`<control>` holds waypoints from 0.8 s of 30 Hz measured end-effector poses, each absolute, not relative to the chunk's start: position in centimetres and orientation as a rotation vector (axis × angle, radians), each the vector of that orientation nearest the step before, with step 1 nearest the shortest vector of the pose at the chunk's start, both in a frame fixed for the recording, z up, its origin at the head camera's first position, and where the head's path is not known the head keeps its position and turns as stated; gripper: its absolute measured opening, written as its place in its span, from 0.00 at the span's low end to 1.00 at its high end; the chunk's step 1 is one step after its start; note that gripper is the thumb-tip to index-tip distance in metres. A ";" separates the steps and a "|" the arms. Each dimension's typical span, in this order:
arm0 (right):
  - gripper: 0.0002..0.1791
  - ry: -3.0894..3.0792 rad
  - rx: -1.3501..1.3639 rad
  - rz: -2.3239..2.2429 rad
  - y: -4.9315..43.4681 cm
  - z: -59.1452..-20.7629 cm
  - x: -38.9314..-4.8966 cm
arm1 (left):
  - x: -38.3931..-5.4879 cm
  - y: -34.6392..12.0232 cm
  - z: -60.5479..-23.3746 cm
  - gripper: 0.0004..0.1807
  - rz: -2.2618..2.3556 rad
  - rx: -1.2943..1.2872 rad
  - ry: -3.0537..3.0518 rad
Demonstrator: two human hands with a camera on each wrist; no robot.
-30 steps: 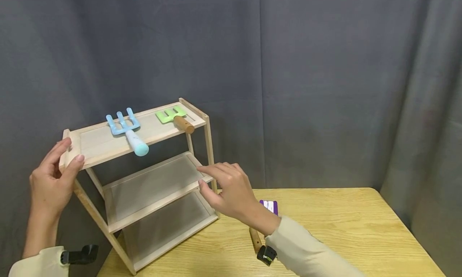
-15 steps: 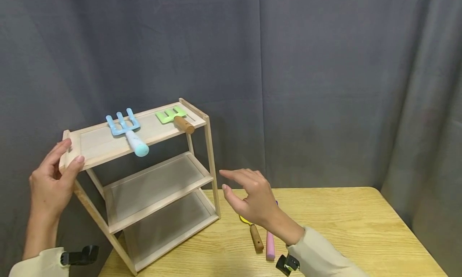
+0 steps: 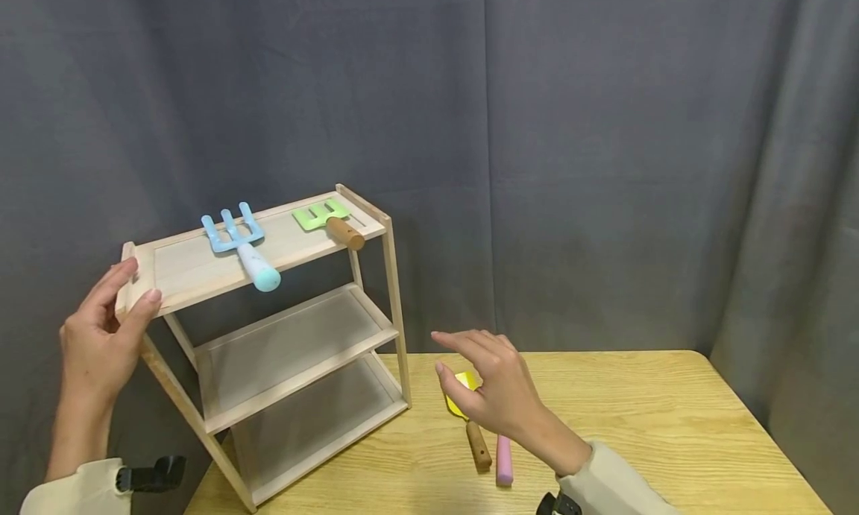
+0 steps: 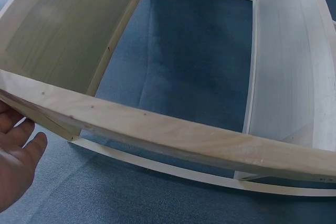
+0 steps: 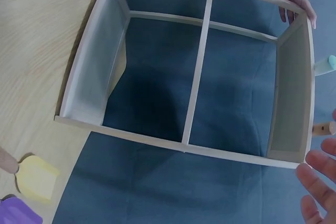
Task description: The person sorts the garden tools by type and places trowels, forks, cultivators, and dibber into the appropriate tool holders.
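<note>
The left hand (image 3: 101,336) grips the rack (image 3: 295,351) at its top left corner. The right hand (image 3: 499,388) holds nothing, thumb and fingers apart, above the counter (image 3: 637,425).

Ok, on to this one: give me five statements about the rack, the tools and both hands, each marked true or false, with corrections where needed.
1. The left hand grips one end of the wooden rack's top tier. True.
2. The right hand holds the yellow shovel. False: the right hand holds nothing; the yellow shovel lies on the table.
3. The blue three-pronged fork lies on the top tier. True.
4. The green fork lies on the middle tier. False: it lies on the top tier.
5. In the head view, the pink handle lies right of the yellow shovel's brown handle. True.
</note>
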State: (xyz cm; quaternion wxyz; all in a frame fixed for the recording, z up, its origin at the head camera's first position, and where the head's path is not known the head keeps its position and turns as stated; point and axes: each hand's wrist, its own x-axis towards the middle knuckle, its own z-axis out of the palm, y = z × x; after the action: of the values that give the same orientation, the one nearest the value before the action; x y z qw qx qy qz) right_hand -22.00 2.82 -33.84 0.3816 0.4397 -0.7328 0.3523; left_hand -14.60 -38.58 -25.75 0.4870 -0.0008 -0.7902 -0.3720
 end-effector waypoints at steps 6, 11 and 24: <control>0.20 -1.883 1.138 0.881 3.6 -34.3 -22.2 | -14.7 -38.6 -25.7 0.24 -0.894 -0.007 -1.913; 0.21 -1.906 1.136 0.849 4.3 -34.8 -22.3 | -14.7 -38.7 -25.8 0.24 -0.885 -0.006 -1.908; 0.20 -1.942 1.073 0.852 6.1 -36.7 -22.4 | -14.8 -38.7 -25.8 0.24 -0.890 -0.029 -1.909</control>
State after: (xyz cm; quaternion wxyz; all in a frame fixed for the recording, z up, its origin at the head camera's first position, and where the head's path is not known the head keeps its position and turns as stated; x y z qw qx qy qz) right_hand -22.42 6.10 -36.72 0.3731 0.4189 -0.7581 0.3327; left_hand -14.79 -38.67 -25.78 0.4949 -0.0118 -0.7875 -0.3672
